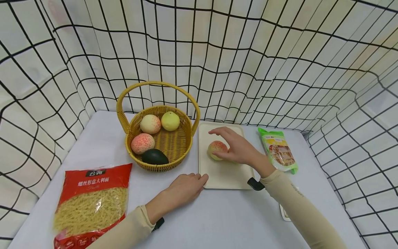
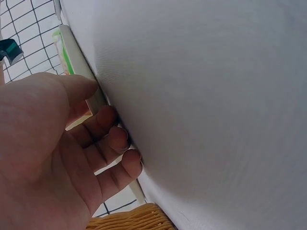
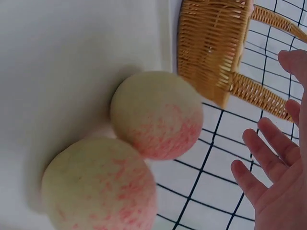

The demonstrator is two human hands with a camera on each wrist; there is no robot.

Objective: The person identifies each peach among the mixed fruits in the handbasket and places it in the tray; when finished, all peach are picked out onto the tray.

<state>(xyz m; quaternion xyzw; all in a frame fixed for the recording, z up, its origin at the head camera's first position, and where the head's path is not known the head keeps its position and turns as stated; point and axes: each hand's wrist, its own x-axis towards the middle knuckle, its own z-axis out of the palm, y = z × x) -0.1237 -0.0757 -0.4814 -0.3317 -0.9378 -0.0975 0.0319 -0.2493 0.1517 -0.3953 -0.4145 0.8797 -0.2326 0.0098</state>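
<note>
Peach (image 1: pixel 216 146) on the beige tray (image 1: pixel 227 180) lies below the right hand (image 1: pixel 237 147), the nearer one, its fingers spread and holding nothing; a second peach (image 3: pixel 100 187) sits beside it. The left hand (image 1: pixel 186 188), loosely bent, empty, rests by the tray's corner, perhaps touching.

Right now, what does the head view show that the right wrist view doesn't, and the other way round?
Only the head view: the left hand, the red pasta bag, the green-edged packet and the dark oval fruit in the basket.

Only the right wrist view: a second peach plainly visible, though cut off by the frame; from the head, the right hand largely hides that spot.

Both: that right hand, the first peach, the tray, the basket and the black-gridded backdrop.
</note>
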